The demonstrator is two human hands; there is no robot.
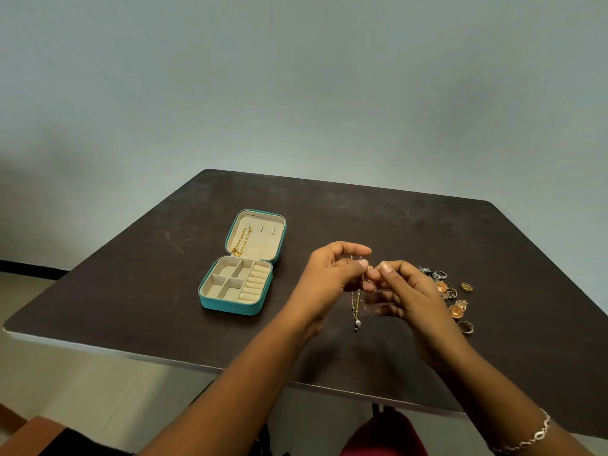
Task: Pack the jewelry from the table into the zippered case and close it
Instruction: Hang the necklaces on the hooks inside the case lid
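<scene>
A plain grey-blue wall fills the background behind a dark brown table with scuffed top. Pale floor shows below, with a dark skirting strip at left.

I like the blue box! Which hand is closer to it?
Left. The left hand is just right of the box, with bare table between. The right hand is farther right, by the rings.

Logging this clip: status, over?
Both hands, left and right, pinch thin necklace. Case open, gold chain in lid. Rings unpacked.
</scene>
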